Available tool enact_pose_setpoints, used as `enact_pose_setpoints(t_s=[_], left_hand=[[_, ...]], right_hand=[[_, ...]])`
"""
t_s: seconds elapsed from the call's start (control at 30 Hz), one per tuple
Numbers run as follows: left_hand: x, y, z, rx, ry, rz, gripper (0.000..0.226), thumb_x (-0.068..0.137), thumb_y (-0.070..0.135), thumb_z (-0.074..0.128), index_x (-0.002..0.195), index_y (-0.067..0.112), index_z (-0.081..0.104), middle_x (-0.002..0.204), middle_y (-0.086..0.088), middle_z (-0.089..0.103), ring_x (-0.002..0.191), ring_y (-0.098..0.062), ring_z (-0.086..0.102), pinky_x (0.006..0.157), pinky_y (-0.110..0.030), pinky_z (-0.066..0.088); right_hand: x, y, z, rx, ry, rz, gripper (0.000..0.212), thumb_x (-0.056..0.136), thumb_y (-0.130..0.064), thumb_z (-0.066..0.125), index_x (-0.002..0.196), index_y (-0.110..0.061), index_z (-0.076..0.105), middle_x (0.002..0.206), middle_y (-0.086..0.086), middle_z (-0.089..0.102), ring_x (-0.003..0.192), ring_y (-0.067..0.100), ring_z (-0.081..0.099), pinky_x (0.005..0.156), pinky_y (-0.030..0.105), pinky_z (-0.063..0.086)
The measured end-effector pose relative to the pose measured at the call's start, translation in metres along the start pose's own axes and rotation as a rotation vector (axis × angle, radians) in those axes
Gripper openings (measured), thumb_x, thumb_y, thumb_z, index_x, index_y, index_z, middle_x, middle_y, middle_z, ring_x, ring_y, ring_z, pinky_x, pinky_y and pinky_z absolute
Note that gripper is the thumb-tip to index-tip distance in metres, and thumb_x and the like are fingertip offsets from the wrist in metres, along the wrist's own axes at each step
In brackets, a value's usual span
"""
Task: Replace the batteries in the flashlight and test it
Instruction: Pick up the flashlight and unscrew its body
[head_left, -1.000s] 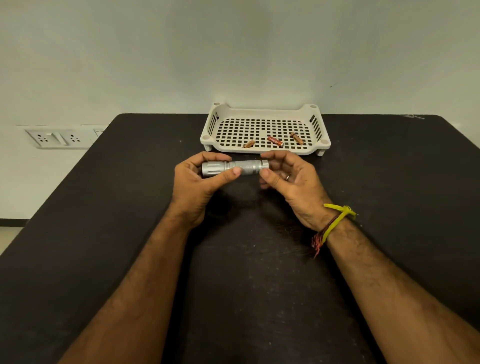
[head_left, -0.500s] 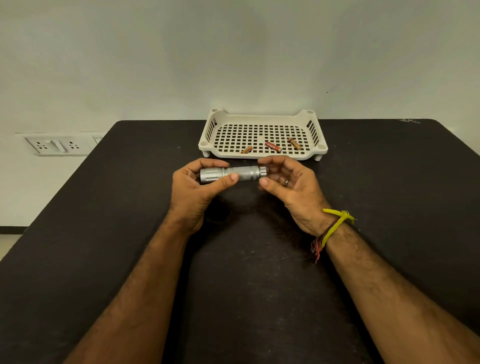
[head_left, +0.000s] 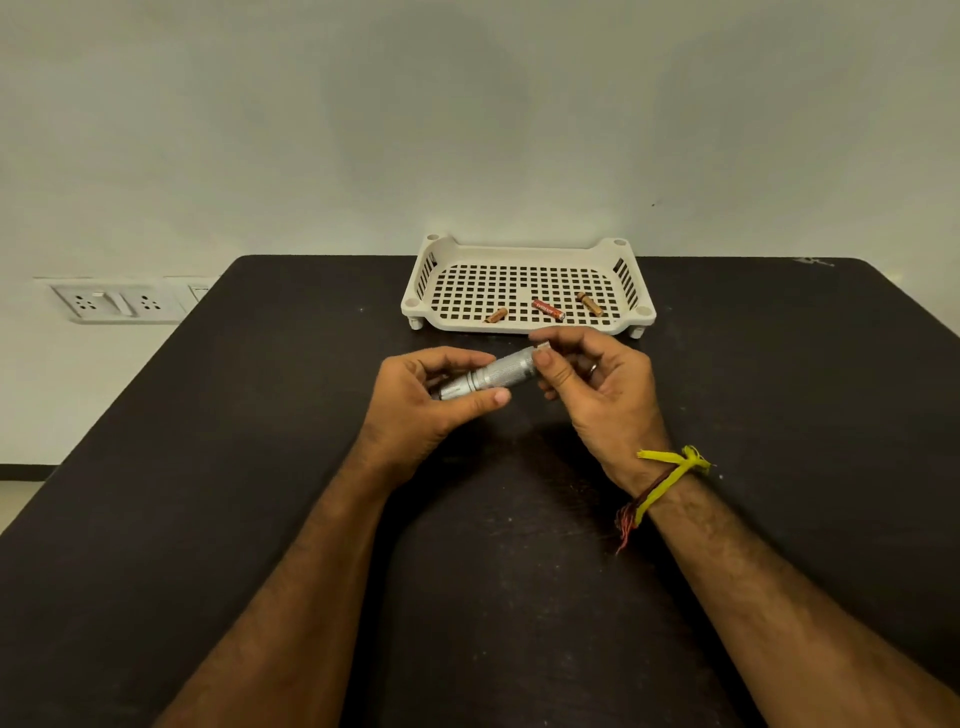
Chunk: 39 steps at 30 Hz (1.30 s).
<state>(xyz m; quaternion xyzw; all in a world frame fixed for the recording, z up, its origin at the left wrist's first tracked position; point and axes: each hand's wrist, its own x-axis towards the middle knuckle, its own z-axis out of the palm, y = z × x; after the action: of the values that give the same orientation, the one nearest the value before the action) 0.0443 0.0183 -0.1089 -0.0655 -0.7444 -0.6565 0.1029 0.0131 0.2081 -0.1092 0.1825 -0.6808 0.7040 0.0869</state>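
Pale grey-white wall behind; a black desk (head_left: 260, 467) fills the lower view, its top flecked with light scuffs. At 12 o'clock on the far edge of the desk sits a cream plastic tray (head_left: 524, 254) with a square-perforated floor, slotted side walls and short corner feet. Inside it, along the near part of the floor, lie three small batteries, none touching another: a copper-toned one (head_left: 496, 315) toward 11 o'clock, a red one with lettering (head_left: 548, 309) in the middle, another copper-toned one (head_left: 590, 304) toward 1 o'clock, each lying at its own angle. The rest of the tray floor shows only its grid of holes. Just on the near side of the tray, above the desk at centre, a silver flashlight (head_left: 493, 374) is held in both hands, tilted so its far end points up toward 2 o'clock. Left hand (head_left: 415, 400): grip clamped on the head end, thumb under, fingers curled over. Right hand (head_left: 597, 384): thumb and forefinger pinched on the tail end; a ring shows on one finger. Whether the tail cap is on or loose cannot be told. Yellow and red-brown threads (head_left: 665, 480) are tied round the right wrist. On the wall at 9 o'clock, a white socket-and-switch plate (head_left: 117, 304).
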Motion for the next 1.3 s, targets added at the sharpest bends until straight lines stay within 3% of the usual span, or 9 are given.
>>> enact_pose_setpoints(t_s=[0.1,0.3,0.43,0.57,0.7,0.8,0.97,1.13,1.3], left_hand=[[-0.001,0.0,0.002,0.058,-0.007,0.025,0.04,0.069,0.019,0.087,0.106,0.01,0.076,0.102,0.001,0.078,0.095,-0.014,0.074,0.083,-0.026,0.06],[0.0,-0.001,0.001,0.136,0.019,0.071,0.037,0.074,0.014,0.087,0.108,0.011,0.074,0.104,0.001,0.077,0.098,-0.012,0.073,0.087,-0.027,0.058],[0.002,-0.003,0.001,0.121,0.032,0.081,0.036,0.075,0.014,0.086,0.109,0.012,0.074,0.104,0.002,0.077,0.099,-0.011,0.073,0.089,-0.027,0.058],[0.002,-0.002,0.001,0.153,0.034,0.08,0.036,0.075,0.015,0.086,0.109,0.013,0.074,0.104,0.002,0.077,0.099,-0.011,0.073,0.088,-0.027,0.058],[0.002,-0.003,0.001,0.151,0.026,0.067,0.034,0.077,0.016,0.085,0.109,0.013,0.074,0.104,0.001,0.077,0.099,-0.012,0.072,0.089,-0.029,0.058],[0.002,-0.004,0.002,0.149,0.023,0.061,0.033,0.078,0.016,0.085,0.109,0.013,0.075,0.104,0.002,0.077,0.1,-0.012,0.072,0.09,-0.03,0.058],[0.002,-0.001,0.003,0.164,0.0,0.066,0.034,0.078,0.012,0.084,0.11,0.011,0.074,0.104,0.001,0.076,0.099,-0.012,0.072,0.089,-0.026,0.057],[0.003,-0.004,0.003,0.117,0.034,0.048,0.032,0.08,0.01,0.083,0.11,0.013,0.074,0.105,0.002,0.076,0.1,-0.009,0.071,0.088,-0.022,0.055],[0.005,-0.004,0.001,0.059,0.05,0.045,0.031,0.082,0.011,0.08,0.106,0.028,0.071,0.107,0.011,0.075,0.102,-0.007,0.07,0.087,-0.018,0.054]], right_hand=[[0.0,-0.005,0.001,-0.031,-0.038,-0.103,0.029,0.091,-0.002,0.067,0.112,-0.021,0.071,0.115,0.007,0.072,0.107,0.015,0.068,0.093,0.027,0.056],[0.003,-0.008,0.002,-0.08,-0.015,0.011,0.019,0.091,-0.009,0.071,0.106,-0.02,0.071,0.095,0.003,0.074,0.08,0.013,0.065,0.071,0.028,0.057],[0.008,-0.01,-0.007,-0.077,-0.123,-0.058,0.031,0.09,-0.002,0.07,0.114,-0.022,0.069,0.106,-0.011,0.071,0.096,0.003,0.066,0.087,0.018,0.054],[0.005,-0.005,-0.003,-0.114,-0.06,0.027,0.016,0.091,-0.015,0.072,0.103,-0.025,0.068,0.092,0.002,0.07,0.081,0.01,0.063,0.073,0.032,0.057],[0.011,-0.011,-0.012,-0.168,-0.16,-0.085,0.034,0.089,0.007,0.067,0.111,-0.019,0.068,0.111,0.014,0.064,0.1,0.012,0.063,0.092,0.022,0.053],[0.013,-0.013,-0.017,-0.146,-0.237,-0.023,0.041,0.086,0.01,0.068,0.116,-0.018,0.066,0.112,0.003,0.065,0.097,0.007,0.062,0.093,0.019,0.053],[0.011,-0.015,-0.015,-0.17,-0.179,0.03,0.022,0.089,-0.002,0.071,0.108,-0.012,0.069,0.087,-0.008,0.067,0.076,0.001,0.062,0.075,0.02,0.056],[0.016,-0.028,-0.021,-0.123,-0.131,-0.075,0.031,0.087,0.01,0.067,0.111,-0.01,0.068,0.108,0.002,0.07,0.098,0.004,0.066,0.092,0.021,0.054],[0.016,-0.022,-0.027,0.002,0.107,0.058,0.031,0.08,0.006,0.077,0.104,-0.01,0.066,0.097,0.001,0.07,0.088,0.02,0.064,0.088,0.035,0.058]])
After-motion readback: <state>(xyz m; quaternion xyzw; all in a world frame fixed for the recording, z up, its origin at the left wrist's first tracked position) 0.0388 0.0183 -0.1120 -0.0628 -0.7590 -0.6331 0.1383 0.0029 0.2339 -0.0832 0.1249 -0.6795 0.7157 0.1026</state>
